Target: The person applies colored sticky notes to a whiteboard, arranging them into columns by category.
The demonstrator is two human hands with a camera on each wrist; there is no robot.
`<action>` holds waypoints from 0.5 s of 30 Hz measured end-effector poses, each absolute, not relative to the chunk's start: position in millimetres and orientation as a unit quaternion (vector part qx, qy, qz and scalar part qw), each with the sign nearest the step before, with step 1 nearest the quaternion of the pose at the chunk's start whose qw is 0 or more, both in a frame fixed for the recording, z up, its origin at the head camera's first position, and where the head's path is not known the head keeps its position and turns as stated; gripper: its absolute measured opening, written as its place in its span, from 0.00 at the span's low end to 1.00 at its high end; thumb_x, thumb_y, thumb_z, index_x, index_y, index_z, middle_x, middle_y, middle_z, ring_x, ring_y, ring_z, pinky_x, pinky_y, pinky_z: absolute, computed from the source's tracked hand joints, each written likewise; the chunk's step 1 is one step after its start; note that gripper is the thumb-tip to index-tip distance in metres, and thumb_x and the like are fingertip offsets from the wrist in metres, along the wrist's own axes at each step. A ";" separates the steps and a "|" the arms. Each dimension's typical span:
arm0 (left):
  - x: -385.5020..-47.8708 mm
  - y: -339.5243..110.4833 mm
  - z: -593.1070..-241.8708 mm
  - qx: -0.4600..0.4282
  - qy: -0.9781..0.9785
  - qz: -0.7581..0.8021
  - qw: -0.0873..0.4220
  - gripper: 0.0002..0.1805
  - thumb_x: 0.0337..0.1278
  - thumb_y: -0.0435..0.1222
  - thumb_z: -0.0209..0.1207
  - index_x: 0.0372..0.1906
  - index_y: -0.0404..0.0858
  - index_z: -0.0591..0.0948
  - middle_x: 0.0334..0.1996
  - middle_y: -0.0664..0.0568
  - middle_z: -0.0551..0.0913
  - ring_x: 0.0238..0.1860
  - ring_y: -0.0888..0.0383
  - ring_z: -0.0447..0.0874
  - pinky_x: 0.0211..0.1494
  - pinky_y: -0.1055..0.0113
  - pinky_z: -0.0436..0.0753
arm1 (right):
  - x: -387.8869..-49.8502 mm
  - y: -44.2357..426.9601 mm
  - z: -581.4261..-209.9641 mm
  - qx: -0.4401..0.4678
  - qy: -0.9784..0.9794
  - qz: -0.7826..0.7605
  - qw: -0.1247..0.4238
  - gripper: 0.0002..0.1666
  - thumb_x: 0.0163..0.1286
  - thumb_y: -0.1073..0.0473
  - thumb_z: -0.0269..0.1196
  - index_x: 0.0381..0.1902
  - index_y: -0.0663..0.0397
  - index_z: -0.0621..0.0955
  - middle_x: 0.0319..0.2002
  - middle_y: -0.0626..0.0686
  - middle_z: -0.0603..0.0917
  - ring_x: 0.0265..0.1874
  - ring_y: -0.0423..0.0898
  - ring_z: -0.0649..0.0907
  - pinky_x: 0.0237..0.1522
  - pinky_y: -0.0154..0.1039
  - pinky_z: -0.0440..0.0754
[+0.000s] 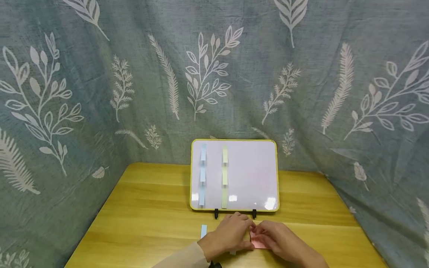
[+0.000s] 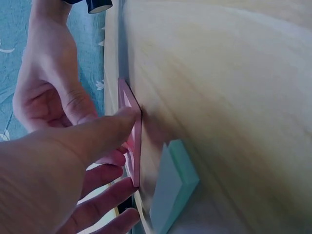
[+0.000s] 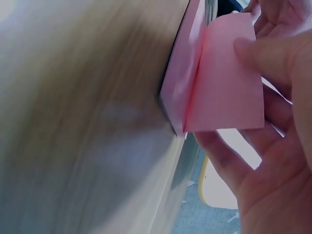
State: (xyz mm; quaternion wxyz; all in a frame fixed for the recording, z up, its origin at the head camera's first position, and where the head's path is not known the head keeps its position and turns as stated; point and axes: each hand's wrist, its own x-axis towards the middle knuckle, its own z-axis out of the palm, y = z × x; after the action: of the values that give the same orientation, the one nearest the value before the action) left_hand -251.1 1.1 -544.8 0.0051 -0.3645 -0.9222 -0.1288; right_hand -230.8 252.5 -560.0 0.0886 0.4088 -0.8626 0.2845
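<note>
pink and plain, the paper pad (image 3: pixel 183 73) lay between two hands on the wood-grained table (image 1: pixel 151 208), its top sheet (image 3: pixel 229 83) bent up from one edge. from where i stood, the right hand (image 1: pixel 280 239) pinched that raised sheet between thumb and fingers, while the left hand (image 1: pixel 232 233) held the pad's left side between thumb and fingertips. near it sat a pale green pad (image 2: pixel 170 192); behind, blue strips (image 1: pixel 202 174) lined a yellow-rimmed whiteboard (image 1: pixel 253 171).
</note>
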 end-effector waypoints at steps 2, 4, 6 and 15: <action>-251.4 2.0 -545.9 -0.361 -0.924 -0.127 0.010 0.29 0.63 0.64 0.83 0.64 0.60 0.92 0.64 0.68 0.91 0.64 0.63 0.85 0.65 0.58 0.88 | -231.3 251.7 -557.8 0.406 -0.865 0.281 0.087 0.09 0.83 0.65 0.74 0.52 0.44 0.90 0.48 0.41 0.95 0.47 0.31 0.89 0.46 0.36 0.91; -251.8 2.4 -547.0 -0.359 -0.924 -0.131 0.011 0.28 0.63 0.64 0.82 0.63 0.60 0.92 0.62 0.68 0.91 0.62 0.63 0.84 0.64 0.59 0.87 | -231.8 250.6 -555.2 0.406 -0.867 0.273 0.093 0.10 0.81 0.65 0.75 0.51 0.43 0.91 0.47 0.40 0.96 0.46 0.31 0.89 0.45 0.37 0.92; -251.5 2.6 -547.5 -0.354 -0.926 -0.134 0.013 0.29 0.63 0.65 0.82 0.63 0.59 0.92 0.61 0.68 0.91 0.62 0.64 0.84 0.64 0.59 0.87 | -232.9 249.1 -553.3 0.403 -0.873 0.257 0.101 0.11 0.80 0.66 0.76 0.50 0.40 0.92 0.46 0.39 0.96 0.45 0.31 0.89 0.45 0.37 0.91; -248.3 3.8 -549.3 -0.329 -0.934 -0.137 0.028 0.28 0.64 0.66 0.81 0.61 0.59 0.94 0.60 0.67 0.91 0.62 0.63 0.85 0.67 0.55 0.86 | -234.4 242.0 -548.7 0.315 -0.906 0.272 0.074 0.08 0.85 0.61 0.72 0.45 0.39 0.90 0.40 0.36 0.94 0.39 0.27 0.86 0.41 0.33 0.88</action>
State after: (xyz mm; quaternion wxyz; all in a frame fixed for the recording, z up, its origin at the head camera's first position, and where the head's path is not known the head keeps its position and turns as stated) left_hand -248.3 3.8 -549.3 0.0276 -0.3285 -0.9341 -0.1366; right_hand -234.4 242.0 -548.7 0.0744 0.3154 -0.9060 0.2724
